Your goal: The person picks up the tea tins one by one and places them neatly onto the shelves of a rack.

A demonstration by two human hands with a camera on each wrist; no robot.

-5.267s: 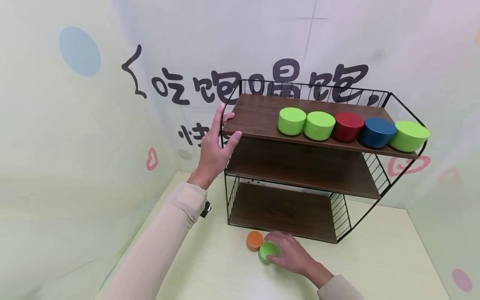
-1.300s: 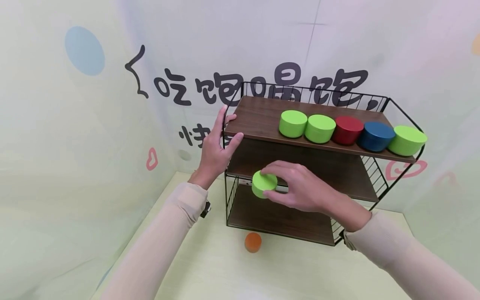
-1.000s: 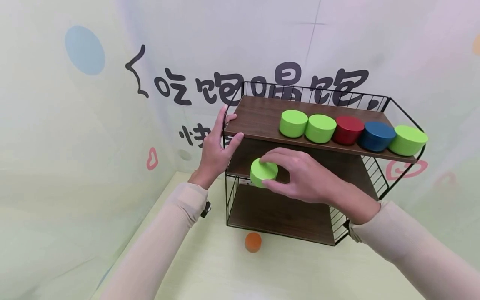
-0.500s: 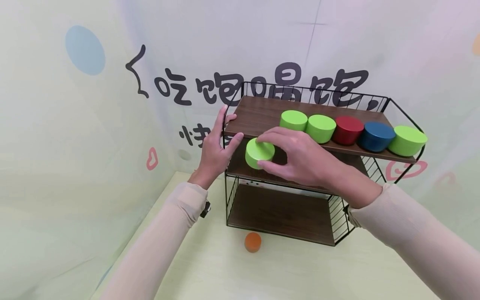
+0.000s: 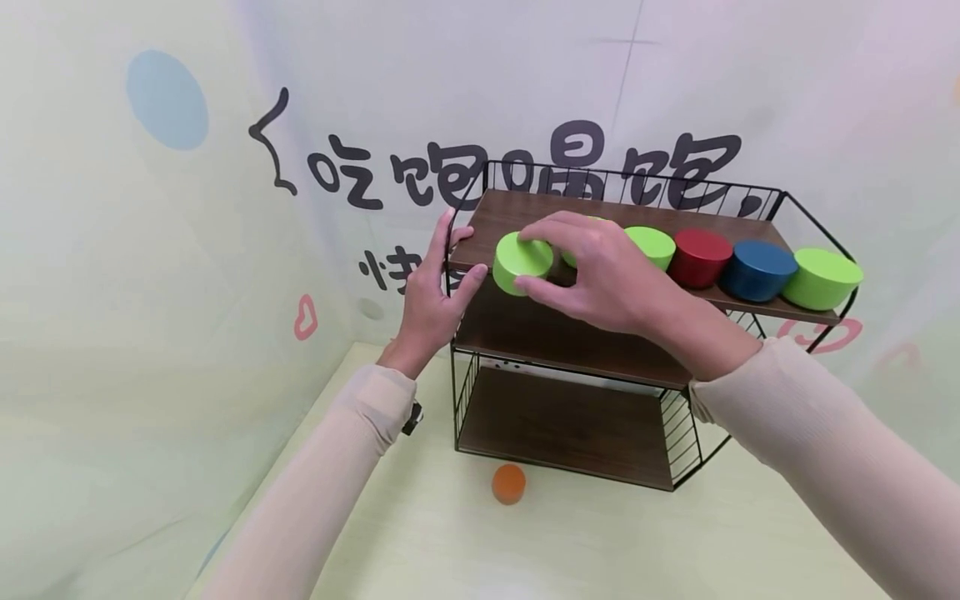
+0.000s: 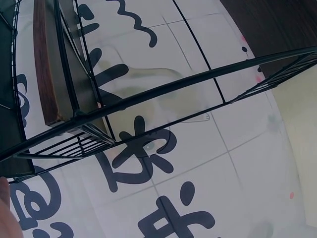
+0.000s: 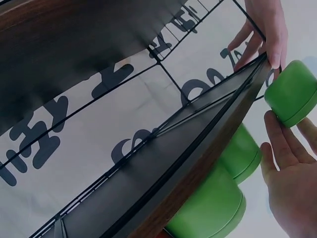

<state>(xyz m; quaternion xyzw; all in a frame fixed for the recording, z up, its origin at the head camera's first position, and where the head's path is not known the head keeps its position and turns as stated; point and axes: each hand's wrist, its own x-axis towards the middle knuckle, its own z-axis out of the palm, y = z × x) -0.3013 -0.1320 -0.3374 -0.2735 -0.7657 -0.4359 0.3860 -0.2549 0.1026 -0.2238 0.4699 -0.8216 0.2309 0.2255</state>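
My right hand (image 5: pixel 611 275) pinches a green round lidded tin (image 5: pixel 516 268) between thumb and fingers. It is at the front edge of the top board of a three-tier shelf rack (image 5: pixel 517 208), left of the row of tins. In the right wrist view, the green tin (image 7: pixel 294 94) appears beside the board's edge, apart from the nearest tin in the row. My left hand (image 5: pixel 431 308) grips the rack's left end, its thumb at the board's front corner. Only a bit of that hand (image 6: pixel 7 213) enters the left wrist view.
Along the top board stand green tins (image 5: pixel 649 246), a red tin (image 5: pixel 701 257), a blue tin (image 5: pixel 759 271) and another green tin (image 5: pixel 821 279) at the right end. A smaller orange tin (image 5: pixel 508 485) sits on the pale table (image 5: pixel 450 542) before the rack.
My right hand has picked the green tin off the table beside the orange one and raised it past the middle shelf to the top board's height. The left hand keeps its place.
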